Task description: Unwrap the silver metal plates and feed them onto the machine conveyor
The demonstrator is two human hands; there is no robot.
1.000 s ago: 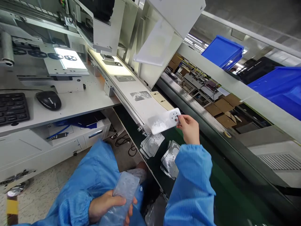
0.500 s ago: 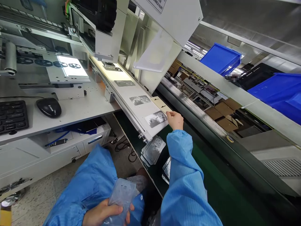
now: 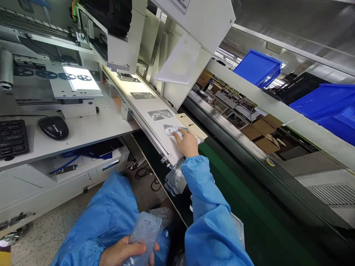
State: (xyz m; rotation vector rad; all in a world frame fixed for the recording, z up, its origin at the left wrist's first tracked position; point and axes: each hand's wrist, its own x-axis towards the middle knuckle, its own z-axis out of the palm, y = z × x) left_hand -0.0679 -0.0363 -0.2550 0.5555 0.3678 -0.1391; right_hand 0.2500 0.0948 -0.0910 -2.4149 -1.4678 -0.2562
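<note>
My left hand (image 3: 129, 251) is closed around a stack of thin, translucent, phone-sized panels (image 3: 146, 229) with round holes at one end, held low in front of me. On the white belt, my right hand (image 3: 188, 143) reaches over the nearest grey speckled panel (image 3: 169, 129). Its thumb and fingers are apart and touch that panel, whose near part is hidden by the hand. Further along the belt lie another speckled panel (image 3: 160, 115) and a darker one (image 3: 142, 95). Below the belt's end is a loose pile of similar panels (image 3: 175, 181), partly covered by my sleeve.
A beige plate (image 3: 191, 126) borders the belt's right side. A machine head (image 3: 123, 55) hangs over the lit far end. At left are a mouse (image 3: 53, 127) and a keyboard (image 3: 12, 136). A green conveyor (image 3: 235, 177) runs at right, with blue bins (image 3: 257, 68) beyond.
My right hand has moved left from the nearest panel's right edge to over its surface. That panel sits slightly further up the belt. My left hand keeps its stack; the view has shifted slightly.
</note>
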